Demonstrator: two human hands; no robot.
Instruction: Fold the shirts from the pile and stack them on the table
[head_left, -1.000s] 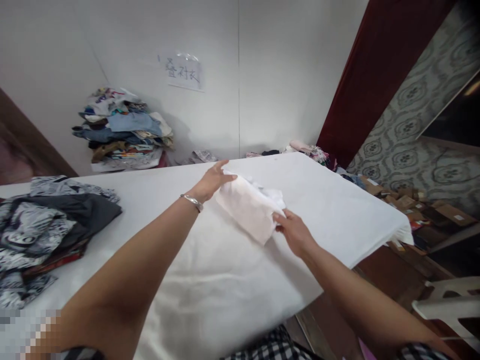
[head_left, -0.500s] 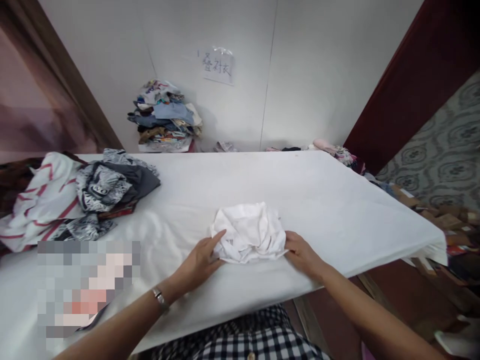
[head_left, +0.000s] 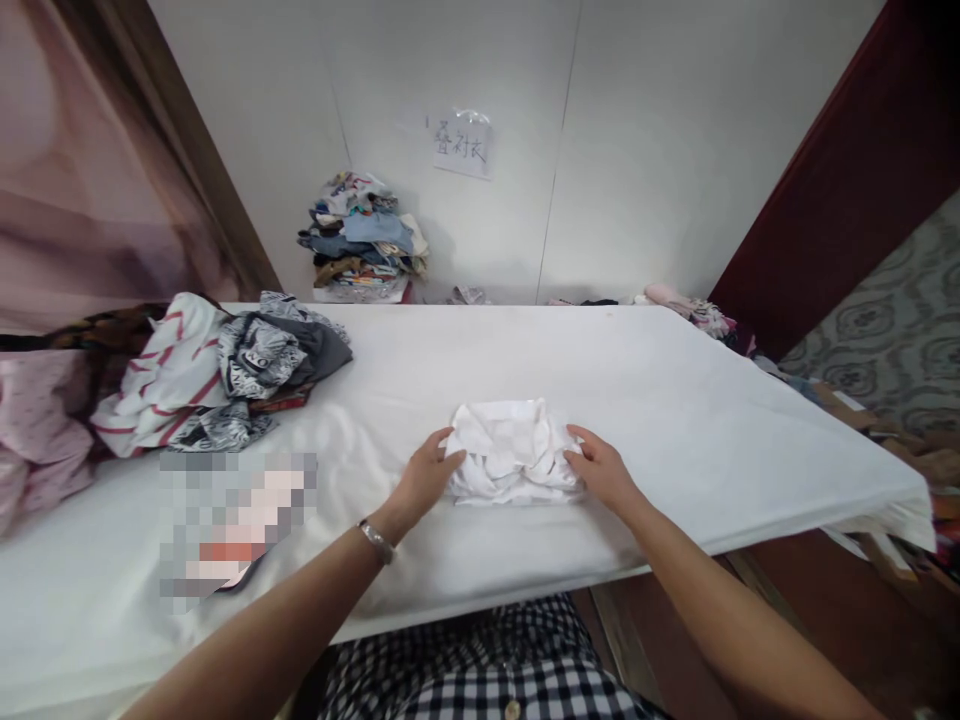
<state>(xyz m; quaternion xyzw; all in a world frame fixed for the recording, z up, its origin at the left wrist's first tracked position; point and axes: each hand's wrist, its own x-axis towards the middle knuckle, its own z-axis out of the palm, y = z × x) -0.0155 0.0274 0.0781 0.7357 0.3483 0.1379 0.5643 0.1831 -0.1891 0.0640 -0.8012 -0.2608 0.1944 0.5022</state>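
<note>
A white shirt, folded into a compact, rumpled bundle, lies on the white-covered table in front of me. My left hand pinches its left side, thumb on top and fingers at the upper left edge. On the opposite side, my right hand grips the right edge between thumb and fingers. The undersides of the folds are hidden.
Heaped clothes cover the table's left end, with a pixelated object nearer me. A tall clothes stack stands by the wall beneath a paper sign. More clothes lie beyond the back right edge.
Both hands have moved up to the shirt's upper sides from its lower corners. The shirt's front edge looks straighter and its bundle a little flatter. My view has swung slightly left.
</note>
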